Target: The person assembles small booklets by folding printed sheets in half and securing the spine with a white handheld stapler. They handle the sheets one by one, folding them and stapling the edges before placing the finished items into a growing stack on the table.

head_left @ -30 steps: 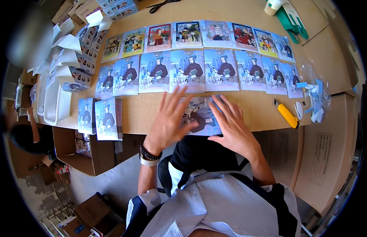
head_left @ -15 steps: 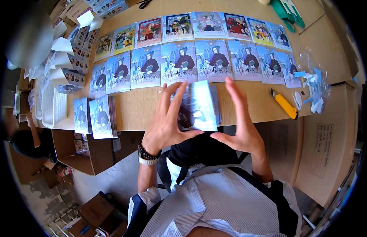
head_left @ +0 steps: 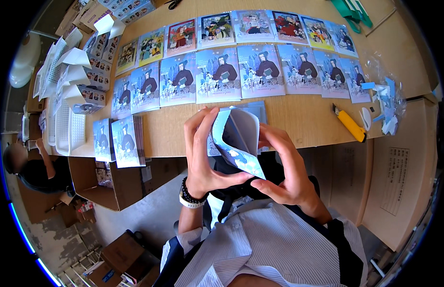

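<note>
While its far half is taken up by a row of many-coloured cards (head_left: 215,31) and, nearer, a row of blue cards (head_left: 218,74), the table (head_left: 310,124) is left bare along much of its near edge. Below that edge, toward the left corner, an open cardboard box (head_left: 129,189) is seen. By the left edge a white basket (head_left: 71,126) is set; near the right edge, clear wrap and blue scraps (head_left: 388,105) are heaped. Over the middle of the near edge, a printed packet (head_left: 238,136) is clamped between the left hand (head_left: 203,158) and the right hand (head_left: 291,167), its mouth spread open. Its left side is gripped by the left fingers, its right side by the right ones; whether the thumbs touch cannot be told. Near the near left corner, two stacks of blue cards (head_left: 126,141) are placed side by side. Toward the near right corner, a yellow cutter (head_left: 351,125) is laid.
</note>
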`<state>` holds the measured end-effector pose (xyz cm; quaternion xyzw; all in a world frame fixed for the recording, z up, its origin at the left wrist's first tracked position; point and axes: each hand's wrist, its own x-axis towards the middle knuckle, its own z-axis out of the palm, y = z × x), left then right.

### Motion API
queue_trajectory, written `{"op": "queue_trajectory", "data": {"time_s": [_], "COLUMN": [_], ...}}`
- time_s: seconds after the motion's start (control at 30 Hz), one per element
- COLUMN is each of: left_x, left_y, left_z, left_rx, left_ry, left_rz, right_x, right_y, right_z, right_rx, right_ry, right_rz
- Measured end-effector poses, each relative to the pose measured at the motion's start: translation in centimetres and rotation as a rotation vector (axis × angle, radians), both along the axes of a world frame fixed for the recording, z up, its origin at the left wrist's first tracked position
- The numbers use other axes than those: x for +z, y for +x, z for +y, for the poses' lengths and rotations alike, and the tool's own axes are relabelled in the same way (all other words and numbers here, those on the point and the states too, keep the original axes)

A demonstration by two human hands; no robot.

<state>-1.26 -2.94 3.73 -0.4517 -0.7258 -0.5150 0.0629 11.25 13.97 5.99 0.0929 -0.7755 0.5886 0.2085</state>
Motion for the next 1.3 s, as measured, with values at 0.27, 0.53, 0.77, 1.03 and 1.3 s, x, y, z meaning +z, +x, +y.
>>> {"op": "queue_trajectory", "data": {"time_s": [0.27, 0.53, 0.77, 1.03, 1.3], "left_x": [-0.3, -0.5, -1.0, -1.7, -1.3], "left_y": [0.6, 1.2, 1.6, 1.9, 1.9], "left_z": [0.2, 0.8, 0.8, 1.0, 1.4], "left_rx": [0.014, 0.009, 0.068, 0.117, 0.095], "left_ry": [-0.02, -0.055, 0.029, 0.066, 0.1], "left_rz": [-0.047, -0.096, -0.072, -0.09, -0.065], "right_x": [0.1, 0.4, 0.2, 0.0, 0.6], "right_y": [0.1, 0.0, 0.1, 0.2, 0.1], "right_z": [0.2, 0.0, 0.0, -0.1, 0.2], "right_rx": [-0.012, 0.024, 0.013, -0.001, -0.027], "right_ry": [-0.025, -0.009, -0.077, -0.055, -0.011], "right_rz": [-0.017, -0.006, -0.014, -0.002, 0.041]}}
